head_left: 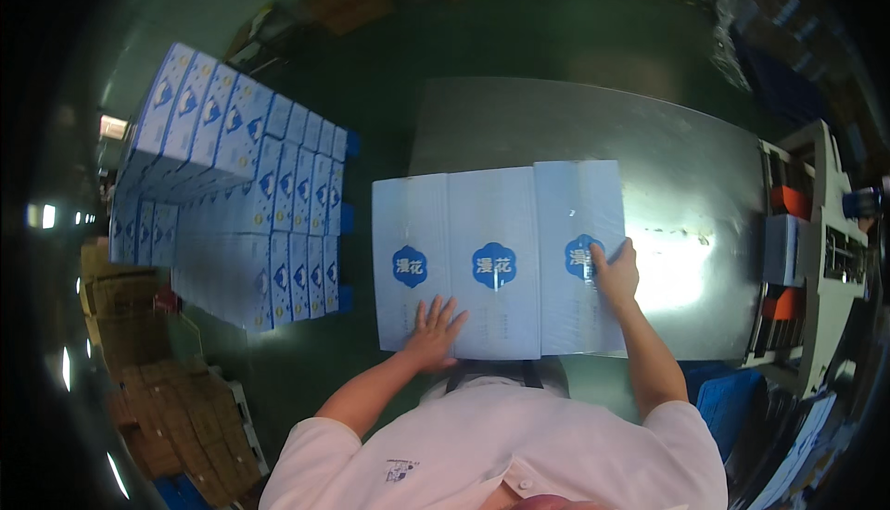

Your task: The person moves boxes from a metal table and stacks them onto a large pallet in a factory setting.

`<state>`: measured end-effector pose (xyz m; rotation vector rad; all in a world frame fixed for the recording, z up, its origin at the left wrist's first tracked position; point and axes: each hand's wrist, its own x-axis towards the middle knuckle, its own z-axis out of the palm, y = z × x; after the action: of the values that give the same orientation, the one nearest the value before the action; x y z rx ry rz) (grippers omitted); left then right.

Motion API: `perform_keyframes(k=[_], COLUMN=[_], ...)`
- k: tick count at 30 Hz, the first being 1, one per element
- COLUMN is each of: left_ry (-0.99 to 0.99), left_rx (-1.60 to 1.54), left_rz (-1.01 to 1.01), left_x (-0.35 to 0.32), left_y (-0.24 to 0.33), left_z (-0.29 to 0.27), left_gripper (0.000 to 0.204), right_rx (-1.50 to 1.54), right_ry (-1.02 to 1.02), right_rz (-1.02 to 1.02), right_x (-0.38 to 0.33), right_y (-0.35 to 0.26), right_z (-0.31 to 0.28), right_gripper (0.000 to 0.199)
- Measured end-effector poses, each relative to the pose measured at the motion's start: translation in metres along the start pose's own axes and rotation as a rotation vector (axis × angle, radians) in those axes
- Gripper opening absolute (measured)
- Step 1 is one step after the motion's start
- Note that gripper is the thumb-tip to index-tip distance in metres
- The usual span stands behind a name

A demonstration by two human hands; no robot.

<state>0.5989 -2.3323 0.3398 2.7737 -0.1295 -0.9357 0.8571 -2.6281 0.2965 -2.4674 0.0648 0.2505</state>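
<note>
Three pale blue cartons lie side by side in front of me: a left carton [411,218], a middle carton [491,209] and a right carton [577,199]. Each has a dark blue badge on its upper face. The right one sits slightly farther from me than the others. My left hand [434,334] rests, fingers spread, over the near part of the left and middle cartons. Around the right carton's right edge, my right hand [618,276] grips with its thumb on top; its fingertips are partly hidden down the side.
Under the cartons is a shiny metal table [695,176], with a white machine [825,278] with orange parts at its right end. To the left rises a tall stack of blue-and-white cartons [278,195]. Brown cardboard [185,427] lies at the lower left, blue crates [728,403] at the lower right.
</note>
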Motion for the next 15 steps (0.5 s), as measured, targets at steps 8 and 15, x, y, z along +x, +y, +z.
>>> perform_keyframes(k=[8,15], left_ry=[0.879,0.364], left_rx=[-0.791,-1.767], left_rz=[-0.554,-0.604], left_x=[-0.002,0.03], left_y=[-0.142,-0.228], left_z=[0.035,0.054], left_gripper=[0.06,0.052], right_rx=[1.223,1.007], right_ry=[-0.688,-0.287], right_rz=[0.349,0.456], right_x=[0.056,0.001], right_y=[0.096,0.048], right_z=[0.026,0.048], right_gripper=[0.06,0.059])
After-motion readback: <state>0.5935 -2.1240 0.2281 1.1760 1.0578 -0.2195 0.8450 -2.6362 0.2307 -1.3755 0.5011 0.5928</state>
